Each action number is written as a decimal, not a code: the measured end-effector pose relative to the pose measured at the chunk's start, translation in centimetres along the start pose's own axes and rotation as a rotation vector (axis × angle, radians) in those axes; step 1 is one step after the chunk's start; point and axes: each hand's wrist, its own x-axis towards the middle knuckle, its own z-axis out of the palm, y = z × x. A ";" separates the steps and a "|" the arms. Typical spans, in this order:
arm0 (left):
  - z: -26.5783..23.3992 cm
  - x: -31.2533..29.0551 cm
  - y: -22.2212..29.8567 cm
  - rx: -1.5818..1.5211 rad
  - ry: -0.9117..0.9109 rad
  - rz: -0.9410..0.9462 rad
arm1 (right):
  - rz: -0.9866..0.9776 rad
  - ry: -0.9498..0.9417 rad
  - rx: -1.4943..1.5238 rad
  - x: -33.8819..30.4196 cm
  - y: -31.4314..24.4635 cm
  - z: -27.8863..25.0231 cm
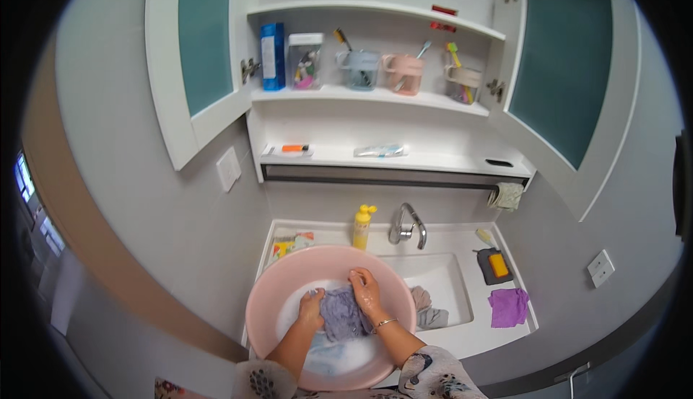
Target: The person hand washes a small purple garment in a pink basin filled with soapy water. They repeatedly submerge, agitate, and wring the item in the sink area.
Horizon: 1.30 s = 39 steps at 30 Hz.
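Left grip — holding greyish-purple cloth.

Your white counter is low in the picture. On it you have a big pink tub, a yellow bottle behind that, a bright packet at left, and a purple cloth at lower right.

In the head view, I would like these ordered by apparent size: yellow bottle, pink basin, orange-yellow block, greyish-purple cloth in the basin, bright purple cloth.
Largest to smallest:
1. pink basin
2. greyish-purple cloth, counting only its visible part
3. bright purple cloth
4. yellow bottle
5. orange-yellow block
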 end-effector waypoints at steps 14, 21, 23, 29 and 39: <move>-1.2 2.0 -4.1 -0.340 -0.365 -0.162 | -0.227 -0.193 -0.486 -5.3 -5.1 2.4; 0.6 0.9 -1.7 -0.088 -0.251 -0.412 | 0.245 -0.340 -0.527 0.3 -2.6 0.7; 2.0 -0.9 0.1 -0.182 -0.232 -0.354 | 0.144 -0.382 -0.334 -0.2 -1.8 0.1; -3.2 4.4 -0.2 0.176 -0.266 -0.095 | 0.124 -0.745 -0.633 -2.0 2.8 0.7; -0.1 0.0 2.9 0.748 -0.655 0.111 | -0.073 -0.620 -0.262 -0.2 -8.3 -5.9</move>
